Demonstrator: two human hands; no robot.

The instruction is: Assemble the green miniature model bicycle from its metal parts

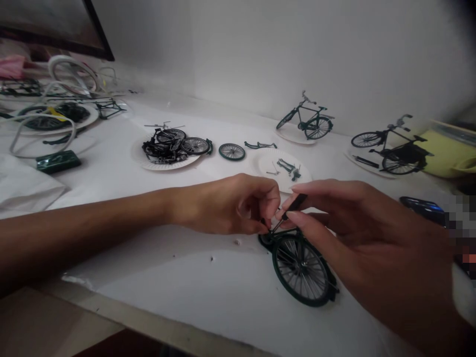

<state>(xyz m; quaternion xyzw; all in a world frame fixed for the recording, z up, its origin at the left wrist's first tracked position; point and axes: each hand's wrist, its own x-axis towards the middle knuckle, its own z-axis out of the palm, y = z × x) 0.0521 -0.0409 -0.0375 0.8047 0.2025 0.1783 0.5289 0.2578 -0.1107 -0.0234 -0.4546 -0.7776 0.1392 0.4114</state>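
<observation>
A dark green model bicycle (303, 270) lies tilted near the table's front, its spoked rear wheel toward me. My left hand (230, 206) is closed in a pinch at its far end, around the crank area; the fingertips partly cover what they grip. Between thumb and fingers of my right hand (372, 243) is the black handle of a small screwdriver (296, 202). Its thin metal shaft slants down to the bicycle, close by my left fingertips. The contact point of the tip is too small to make out.
Beyond my hands, paper plates hold green parts (288, 168) and a pile of black bicycle parts (173, 146). A loose wheel (232, 151) lies between them. Two model bicycles (307, 119) stand at the back right, near a yellow container (449, 151). Left are cables and a green packet (58, 161).
</observation>
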